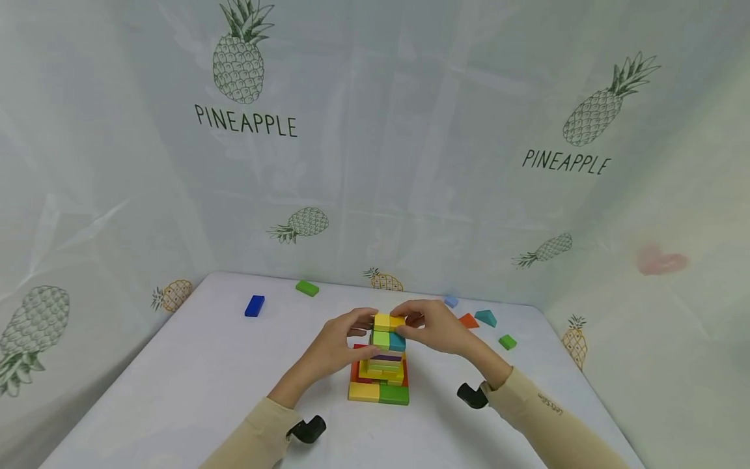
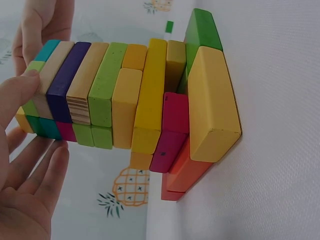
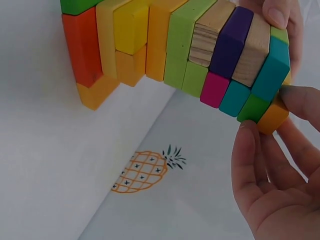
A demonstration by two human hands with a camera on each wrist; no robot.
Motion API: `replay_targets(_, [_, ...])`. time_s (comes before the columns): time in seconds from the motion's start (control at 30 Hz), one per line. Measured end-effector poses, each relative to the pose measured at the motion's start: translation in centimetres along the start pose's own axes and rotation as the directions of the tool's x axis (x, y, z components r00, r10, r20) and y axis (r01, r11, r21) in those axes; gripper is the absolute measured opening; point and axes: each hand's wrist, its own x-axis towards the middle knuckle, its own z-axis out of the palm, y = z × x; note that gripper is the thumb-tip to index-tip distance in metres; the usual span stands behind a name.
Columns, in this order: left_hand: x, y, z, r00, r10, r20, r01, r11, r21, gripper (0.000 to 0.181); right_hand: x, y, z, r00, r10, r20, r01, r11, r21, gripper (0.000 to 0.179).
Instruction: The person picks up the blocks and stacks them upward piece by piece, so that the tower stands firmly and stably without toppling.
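A tower of coloured wooden blocks (image 1: 385, 366) stands on the table, wider at the base than at the top. Near the top, my left hand (image 1: 336, 342) holds its left side: the thumb lies on a lime green block (image 1: 380, 340), the fingers behind. From the right, my right hand (image 1: 433, 327) pinches the yellow top block (image 1: 396, 322), thumb in front. In the right wrist view, its fingertips reach the orange block (image 3: 273, 116) and a green block (image 3: 252, 107). Below are a teal block (image 3: 272, 70) and a purple block (image 3: 231, 42).
Loose blocks lie farther back on the white table (image 1: 193, 391): a blue one (image 1: 254, 305) and a green one (image 1: 307, 288) to the left. At right are a red triangle (image 1: 469, 320), a teal piece (image 1: 486, 318) and another green block (image 1: 507, 342). A pineapple-print curtain (image 1: 410, 163) hangs behind.
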Motion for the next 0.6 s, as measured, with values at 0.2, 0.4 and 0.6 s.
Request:
replay_targets(0.2, [0.0,0.0,0.1,1.000,-0.003,-0.001,0.003,1.000,0.006,0.073,-0.4,0.4,-0.7,1.000,-0.001,-0.014,0.001,1.000,-0.012,0.036])
replay_targets(0.4, [0.2,0.0,0.2,1.000,-0.006,0.000,0.006,1.000,0.022,0.073,-1.4,3.3,-2.8,0.992,0.059,-0.109,-0.065,0.996,-0.059,0.038])
replay_targets(0.6, [0.0,-0.1,0.1,1.000,-0.007,-0.008,0.007,1.000,0.021,0.071,-2.3,9.1,-4.3,0.985,0.100,-0.141,-0.110,0.992,-0.066,0.046])
